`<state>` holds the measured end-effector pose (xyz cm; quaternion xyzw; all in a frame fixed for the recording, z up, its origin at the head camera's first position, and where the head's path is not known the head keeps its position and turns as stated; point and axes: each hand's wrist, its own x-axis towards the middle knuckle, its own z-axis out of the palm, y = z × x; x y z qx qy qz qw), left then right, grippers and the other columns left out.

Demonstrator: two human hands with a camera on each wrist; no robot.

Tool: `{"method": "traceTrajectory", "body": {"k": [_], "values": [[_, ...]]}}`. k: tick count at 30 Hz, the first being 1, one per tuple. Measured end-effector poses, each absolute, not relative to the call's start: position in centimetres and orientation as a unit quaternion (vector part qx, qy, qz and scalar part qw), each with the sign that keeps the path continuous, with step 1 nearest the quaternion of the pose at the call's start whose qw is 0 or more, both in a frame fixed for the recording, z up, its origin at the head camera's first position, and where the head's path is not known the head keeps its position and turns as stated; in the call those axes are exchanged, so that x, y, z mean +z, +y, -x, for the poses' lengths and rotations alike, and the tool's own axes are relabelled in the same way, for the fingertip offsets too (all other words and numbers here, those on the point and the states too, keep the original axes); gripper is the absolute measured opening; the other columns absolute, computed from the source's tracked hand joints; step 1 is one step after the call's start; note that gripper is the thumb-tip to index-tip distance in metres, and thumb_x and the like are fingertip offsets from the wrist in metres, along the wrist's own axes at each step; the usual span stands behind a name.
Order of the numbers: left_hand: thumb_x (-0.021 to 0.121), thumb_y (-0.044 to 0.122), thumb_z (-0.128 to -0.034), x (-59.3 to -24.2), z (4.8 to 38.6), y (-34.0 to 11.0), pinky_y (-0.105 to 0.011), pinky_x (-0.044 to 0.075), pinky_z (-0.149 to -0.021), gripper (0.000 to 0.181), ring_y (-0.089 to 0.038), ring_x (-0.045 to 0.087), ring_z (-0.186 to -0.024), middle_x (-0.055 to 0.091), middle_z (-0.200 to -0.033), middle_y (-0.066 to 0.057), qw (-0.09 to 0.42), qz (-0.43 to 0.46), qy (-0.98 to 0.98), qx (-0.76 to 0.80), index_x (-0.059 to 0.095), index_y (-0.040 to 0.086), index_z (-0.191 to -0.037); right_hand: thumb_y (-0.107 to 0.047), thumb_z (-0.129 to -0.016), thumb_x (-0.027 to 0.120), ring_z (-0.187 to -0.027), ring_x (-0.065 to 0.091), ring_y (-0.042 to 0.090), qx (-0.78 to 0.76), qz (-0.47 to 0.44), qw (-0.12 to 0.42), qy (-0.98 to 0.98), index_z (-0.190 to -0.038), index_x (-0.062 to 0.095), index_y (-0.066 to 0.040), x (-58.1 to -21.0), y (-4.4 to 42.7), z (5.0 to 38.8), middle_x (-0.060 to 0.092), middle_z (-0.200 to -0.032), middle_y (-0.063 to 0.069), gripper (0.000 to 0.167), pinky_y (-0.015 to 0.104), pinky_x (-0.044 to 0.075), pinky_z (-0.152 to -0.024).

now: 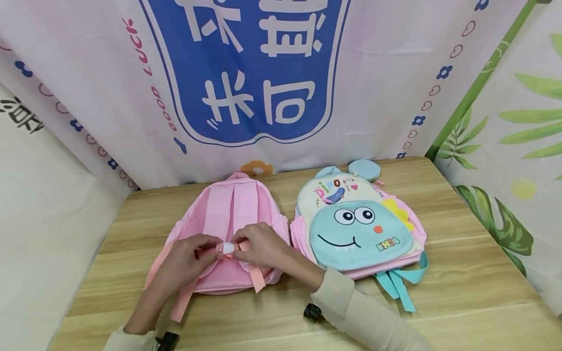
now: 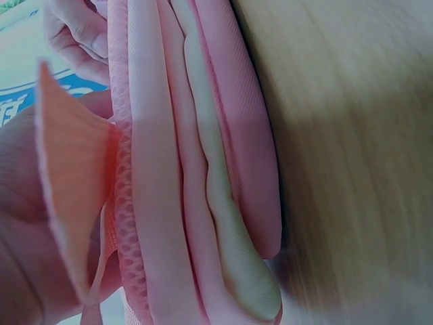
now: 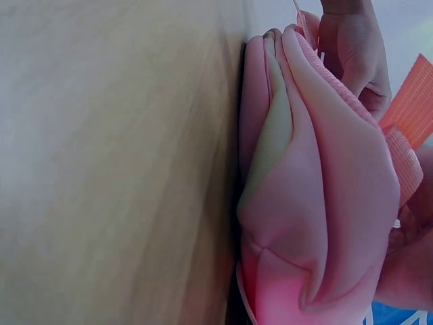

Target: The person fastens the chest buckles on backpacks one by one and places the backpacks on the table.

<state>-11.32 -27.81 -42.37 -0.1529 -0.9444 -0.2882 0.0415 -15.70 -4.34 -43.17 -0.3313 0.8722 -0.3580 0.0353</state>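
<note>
Pink backpack (image 1: 226, 212) on table (image 1: 474, 253), shoulder straps facing up. Left hand (image 1: 186, 258) and right hand (image 1: 263, 246) each pinch orange webbing (image 1: 257, 279), fingers closed, at either end of white buckle (image 1: 229, 247). Dino backpack (image 1: 351, 239) just beside; right forearm (image 1: 303, 268) crosses before its lower corner. Round pouch (image 1: 365, 169) at its top, teal straps (image 1: 397, 285) trailing. Curtain (image 1: 373, 73) behind.

Left hand (image 1: 189, 257) and right hand (image 1: 265, 246) close together, fingers (image 1: 206, 240) curled, forearms (image 1: 306, 270) angled inward
</note>
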Motion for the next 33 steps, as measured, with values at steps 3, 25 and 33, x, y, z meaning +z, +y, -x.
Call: {"method": "traceTrajectory", "body": {"k": [3,25,33], "values": [[0.083,0.005,-0.0908,-42.2,11.3,-27.9,-0.023,0.052,-0.07,0.025,-0.005,0.058,-0.078,0.076,-0.097,0.004,0.038,0.15,-0.944,-0.291,0.081,0.014,-0.114,-0.022,-0.093,0.082,-0.095,0.065,0.001,-0.356,0.331,0.037,0.873,-0.111,0.084,-0.017,-43.0,-4.3,15.7,0.081,-0.106,-0.007,0.019,0.014,0.05,-0.085],[0.088,0.008,-0.0882,-41.5,10.7,-28.1,-0.028,0.059,-0.074,0.031,-0.006,0.066,-0.086,0.075,-0.098,0.005,0.082,0.183,-0.94,-0.275,0.079,0.013,-0.118,-0.024,-0.095,0.081,-0.095,0.065,0.005,-0.364,0.344,0.044,0.865,-0.12,0.081,-0.013,-41.4,-3.4,15.2,0.078,-0.108,-0.003,0.026,0.016,0.052,-0.085],[0.088,0.005,-0.087,-40.6,10.5,-26.8,-0.04,0.06,-0.08,0.037,-0.024,0.073,-0.099,0.078,-0.112,-0.006,0.133,0.2,-0.925,-0.295,0.077,0.01,-0.122,-0.026,-0.098,0.078,-0.109,0.069,0.016,-0.366,0.317,0.054,0.873,-0.131,0.076,-0.013,-39.9,-0.7,15.0,0.077,-0.125,0.002,0.035,0.03,0.057,-0.095]]}}
